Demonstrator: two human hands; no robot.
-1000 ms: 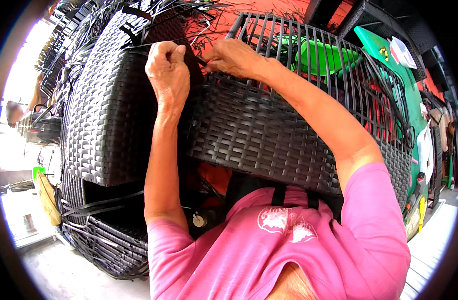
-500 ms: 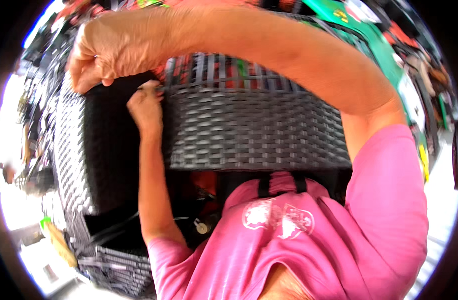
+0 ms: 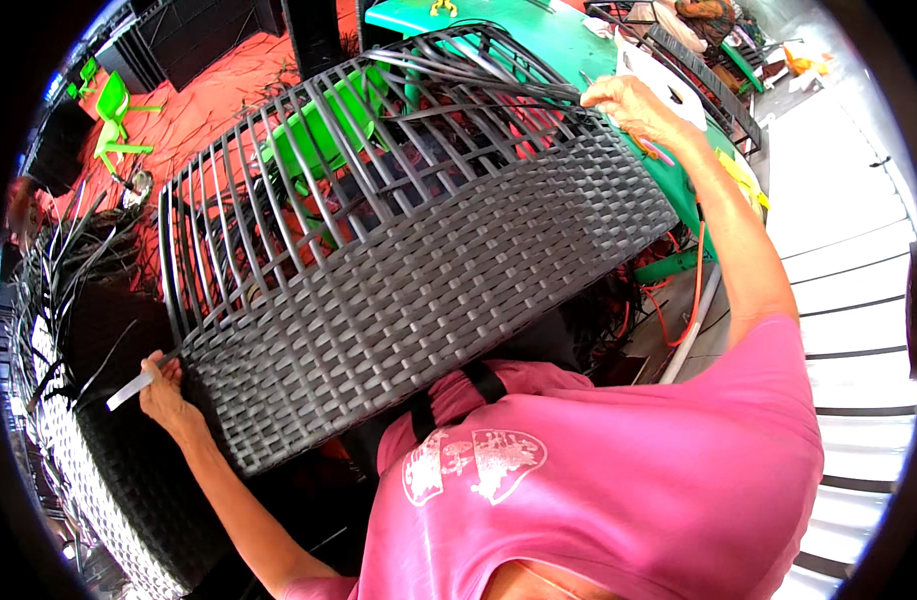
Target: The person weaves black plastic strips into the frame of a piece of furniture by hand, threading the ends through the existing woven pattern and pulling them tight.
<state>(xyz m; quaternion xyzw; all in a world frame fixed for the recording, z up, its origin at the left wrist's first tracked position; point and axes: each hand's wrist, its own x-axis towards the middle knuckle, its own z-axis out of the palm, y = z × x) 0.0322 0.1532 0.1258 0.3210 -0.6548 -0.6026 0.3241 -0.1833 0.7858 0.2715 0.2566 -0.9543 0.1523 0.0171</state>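
Left fingers [image 3: 157,366] pinching strip [image 3: 130,391] by panel [image 3: 429,285] edge, right fingers [image 3: 603,93] curled, hold unclear, open gaps between strands [image 3: 484,72]

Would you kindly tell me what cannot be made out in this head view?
Head view: full shape of the green plastic object, partly hidden by bare black strands.
Head view: the grip of the right hand, hidden by the hand's own back.
Head view: the yellow object on the green table, too small to identify.
Head view: the black woven piece, cut off below.
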